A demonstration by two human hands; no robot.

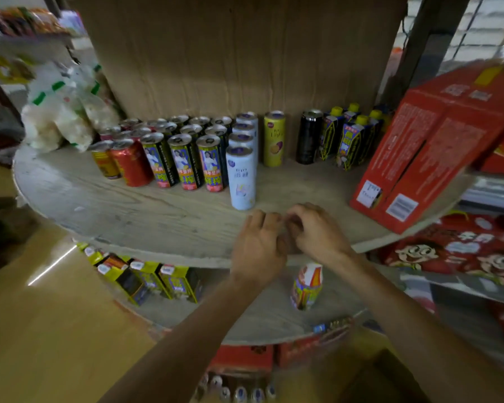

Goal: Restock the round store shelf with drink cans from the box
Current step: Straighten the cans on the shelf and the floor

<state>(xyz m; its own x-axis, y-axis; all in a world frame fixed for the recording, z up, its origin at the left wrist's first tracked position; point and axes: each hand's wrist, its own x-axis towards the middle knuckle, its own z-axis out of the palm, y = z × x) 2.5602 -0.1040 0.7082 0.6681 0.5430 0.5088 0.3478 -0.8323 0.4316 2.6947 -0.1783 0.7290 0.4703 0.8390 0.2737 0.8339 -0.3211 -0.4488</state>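
L hand [256, 245] + R hand [314, 231] touching at shelf [157, 210] rim, grip unclear — box cans [239, 392] upright at 6 o'clock, neither hand nearer.

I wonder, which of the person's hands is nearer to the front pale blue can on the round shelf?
Left. The left hand lies just in front of the front pale blue can, fingertips near its base; the right hand is farther to the right.

Top tier of round shelf [157, 210]: drink cans [184, 161] massed left of centre, cardboard core [239, 53] behind. File of slim cans [241, 181] on their right. Capped cartons [349, 141] further right, then large box [428, 158] at the edge. Snack bags [61, 112] far left.
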